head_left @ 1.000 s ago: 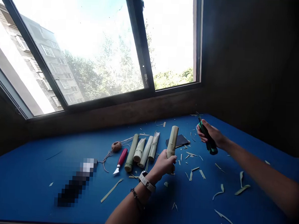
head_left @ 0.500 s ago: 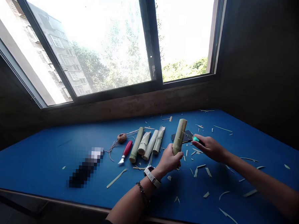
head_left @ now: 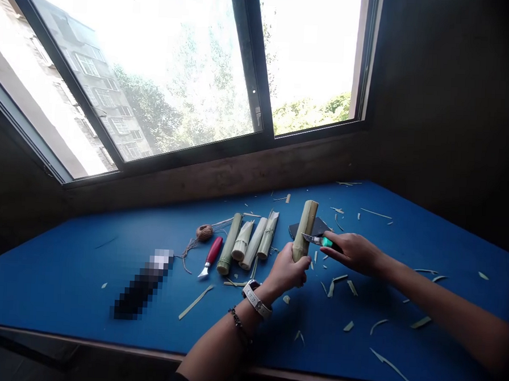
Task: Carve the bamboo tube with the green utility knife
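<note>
My left hand [head_left: 285, 273] grips the lower end of an upright green bamboo tube [head_left: 305, 227], which is bound with thin cord. My right hand [head_left: 351, 253] is shut on a small knife with a green handle [head_left: 326, 242]. Its steel blade lies across the front of the tube, just above my left hand. A red-handled carving knife [head_left: 212, 256] lies on the blue mat [head_left: 62, 271] to the left, beside a ball of brown twine [head_left: 204, 232]. Several other bamboo tubes [head_left: 254, 243] lie side by side near it.
A dark sharpening stone [head_left: 306, 227] lies behind the held tube. Bamboo shavings [head_left: 420, 322] are scattered over the mat. A pixelated dark object [head_left: 142, 284] lies at the left. A large window [head_left: 136, 76] and sill border the mat's far side.
My right hand has moved left from the far right, bringing the knife blade to the bamboo tube. My left hand still holds the tube upright.
</note>
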{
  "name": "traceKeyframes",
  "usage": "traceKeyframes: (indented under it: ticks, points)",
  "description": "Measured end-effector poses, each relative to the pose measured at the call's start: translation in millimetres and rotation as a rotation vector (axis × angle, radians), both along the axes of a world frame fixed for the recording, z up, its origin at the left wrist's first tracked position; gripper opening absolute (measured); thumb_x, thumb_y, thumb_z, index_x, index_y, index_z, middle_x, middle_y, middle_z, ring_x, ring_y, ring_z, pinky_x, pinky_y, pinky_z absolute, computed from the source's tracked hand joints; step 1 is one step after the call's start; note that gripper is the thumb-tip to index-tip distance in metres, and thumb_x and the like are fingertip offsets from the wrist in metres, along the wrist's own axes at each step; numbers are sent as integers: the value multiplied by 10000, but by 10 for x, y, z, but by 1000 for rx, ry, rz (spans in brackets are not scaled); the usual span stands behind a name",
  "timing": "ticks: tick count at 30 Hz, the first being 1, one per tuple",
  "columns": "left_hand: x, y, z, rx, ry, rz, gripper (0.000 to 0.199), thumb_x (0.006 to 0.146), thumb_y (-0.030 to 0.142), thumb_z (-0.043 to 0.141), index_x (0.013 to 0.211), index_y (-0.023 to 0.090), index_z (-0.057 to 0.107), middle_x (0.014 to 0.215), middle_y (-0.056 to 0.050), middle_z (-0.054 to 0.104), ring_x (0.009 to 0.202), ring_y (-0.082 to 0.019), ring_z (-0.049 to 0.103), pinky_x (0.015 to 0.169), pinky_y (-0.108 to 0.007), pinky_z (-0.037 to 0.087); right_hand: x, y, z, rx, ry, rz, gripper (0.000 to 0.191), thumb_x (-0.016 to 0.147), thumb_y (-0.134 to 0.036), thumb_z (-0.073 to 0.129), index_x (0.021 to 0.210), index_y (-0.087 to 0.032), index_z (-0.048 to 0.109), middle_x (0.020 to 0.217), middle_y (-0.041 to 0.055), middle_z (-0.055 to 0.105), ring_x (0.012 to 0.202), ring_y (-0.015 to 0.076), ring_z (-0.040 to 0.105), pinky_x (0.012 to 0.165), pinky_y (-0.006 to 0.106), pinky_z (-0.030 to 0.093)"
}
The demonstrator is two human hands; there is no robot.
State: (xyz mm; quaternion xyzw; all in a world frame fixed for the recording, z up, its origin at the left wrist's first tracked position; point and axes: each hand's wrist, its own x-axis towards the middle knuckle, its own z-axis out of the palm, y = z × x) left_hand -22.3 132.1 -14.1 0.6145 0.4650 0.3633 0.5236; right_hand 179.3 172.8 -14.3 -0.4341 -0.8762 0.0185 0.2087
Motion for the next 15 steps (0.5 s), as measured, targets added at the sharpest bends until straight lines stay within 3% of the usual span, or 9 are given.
traceKeyframes:
  ticks: [7, 15]
  points:
    - [-55, -43, 102, 59, 59, -45, 186, 783, 325, 473, 875, 192, 381, 596, 64, 433, 374, -73, 462, 334, -170, 352, -9, 2, 99, 59, -104, -44, 524, 860, -625, 223, 842, -183, 503, 641, 80, 626, 513, 195, 571, 437, 250, 274]
    - [-84, 2, 101, 6, 2, -41, 206, 773, 331, 485, 873, 188, 376, 664, 45, 462, 395, -57, 465, 335, -161, 358, -179, -28, 104, 27, -44, -17, 501, 882, -593, 191, 860, -174, 465, 694, 103, 643, 550, 197, 589, 446, 248, 310]
